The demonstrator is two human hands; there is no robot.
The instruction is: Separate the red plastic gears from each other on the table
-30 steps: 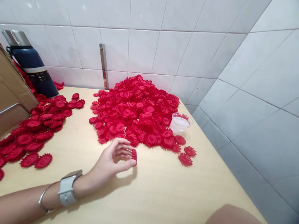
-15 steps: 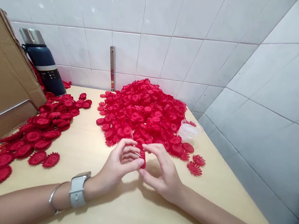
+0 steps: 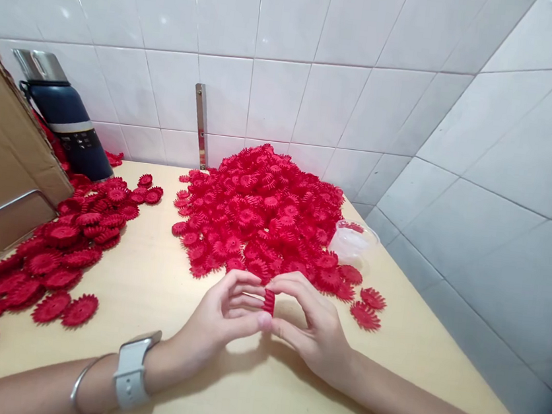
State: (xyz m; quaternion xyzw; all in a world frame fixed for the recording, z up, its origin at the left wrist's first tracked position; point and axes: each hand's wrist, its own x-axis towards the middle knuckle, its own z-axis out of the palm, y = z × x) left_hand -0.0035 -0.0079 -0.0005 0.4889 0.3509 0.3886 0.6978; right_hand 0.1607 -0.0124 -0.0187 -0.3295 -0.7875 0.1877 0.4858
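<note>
Between my two hands stands a small red toothed disc (image 3: pixel 269 301), seen nearly edge-on above the table. My left hand (image 3: pixel 227 306) grips it from the left, thumb below and fingertips behind it. From the other side, my right hand (image 3: pixel 313 321) pinches it at top and bottom with forefinger and thumb. Just beyond the fingers rises a large heap of similar red discs (image 3: pixel 260 212). Two loose red discs (image 3: pixel 366 315) lie to the right of my right hand.
On the left spreads a second scatter of red discs (image 3: pixel 61 255) beside a cardboard box (image 3: pixel 3 149) and a dark blue bottle (image 3: pixel 69 117). A clear plastic tub (image 3: pixel 354 244) sits right of the heap. Tiled walls (image 3: pixel 279 94) bound the table (image 3: pixel 293 408) behind and right.
The right fingers have closed onto the red disc, which now stands upright between both hands. Both hands sit slightly lower and further right in view. The camera view has shifted a little.
</note>
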